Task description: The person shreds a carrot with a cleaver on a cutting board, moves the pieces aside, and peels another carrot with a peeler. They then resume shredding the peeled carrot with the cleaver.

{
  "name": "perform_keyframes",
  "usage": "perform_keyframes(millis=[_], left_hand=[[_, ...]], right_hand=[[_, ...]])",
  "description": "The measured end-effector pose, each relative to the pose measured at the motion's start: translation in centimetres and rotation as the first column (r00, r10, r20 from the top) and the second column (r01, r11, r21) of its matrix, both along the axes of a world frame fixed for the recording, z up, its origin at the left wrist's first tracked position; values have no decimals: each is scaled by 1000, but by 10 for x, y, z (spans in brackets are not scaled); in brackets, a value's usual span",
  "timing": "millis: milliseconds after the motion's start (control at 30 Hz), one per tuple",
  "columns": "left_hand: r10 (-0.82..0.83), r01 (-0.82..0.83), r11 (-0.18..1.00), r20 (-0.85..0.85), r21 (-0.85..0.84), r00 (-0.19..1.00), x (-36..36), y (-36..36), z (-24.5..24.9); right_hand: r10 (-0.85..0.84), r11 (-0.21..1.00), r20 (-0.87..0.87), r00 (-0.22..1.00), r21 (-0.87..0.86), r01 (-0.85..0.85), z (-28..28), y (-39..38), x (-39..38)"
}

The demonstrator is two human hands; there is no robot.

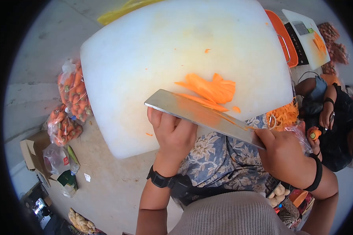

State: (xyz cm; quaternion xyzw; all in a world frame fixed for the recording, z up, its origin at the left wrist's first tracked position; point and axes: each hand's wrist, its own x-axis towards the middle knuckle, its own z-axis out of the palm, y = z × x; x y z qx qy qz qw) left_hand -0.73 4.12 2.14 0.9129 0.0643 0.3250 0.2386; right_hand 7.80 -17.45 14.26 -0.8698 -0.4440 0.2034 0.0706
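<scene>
My right hand [282,156] is wrapped around the handle of a cleaver [200,113], whose broad blade slants across the near edge of the white cutting board [125,70]. Bits of orange cling to the blade. At the blade's far end, my left hand [171,131] is closed with bent fingers against the steel, the fingertips hidden behind it. Thin carrot slices [213,89] lie fanned in a pile just beyond the blade, and some strips touch its upper edge. Small carrot scraps are scattered on the board.
Bags of carrots [72,94] stand on the floor at left, near a cardboard box [33,156]. At right are shredded carrot [284,115], an orange tub [280,33] and a second board [310,43]. A co-worker's hand [326,115] is near a carrot [313,133].
</scene>
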Motion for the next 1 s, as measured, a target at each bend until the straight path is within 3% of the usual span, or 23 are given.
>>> perform_keyframes(millis=[233,300,400,533,633,700,1000], left_hand=[[20,-19,1000,-43,4,999,-3,-1,-2],[-17,19,994,-17,112,1000,-2,3,1],[-38,38,998,-14,44,999,-2,2,2],[-17,20,997,-50,73,999,-3,0,7],[-39,40,999,-8,18,999,1,0,6],[16,-15,998,5,-60,1000,4,-5,6],[-8,8,1000,-14,18,1000,2,1,5]], right_hand=[[52,999,13,999,15,-52,-10,9,5],[45,999,8,999,0,-45,-11,10,5],[46,999,0,999,-17,-46,-10,13,5],[44,997,31,999,-71,-41,-25,45,10],[94,990,22,995,101,-96,-49,70,22],[98,987,11,995,129,-99,-47,76,27],[58,995,40,998,80,-61,-4,30,9]])
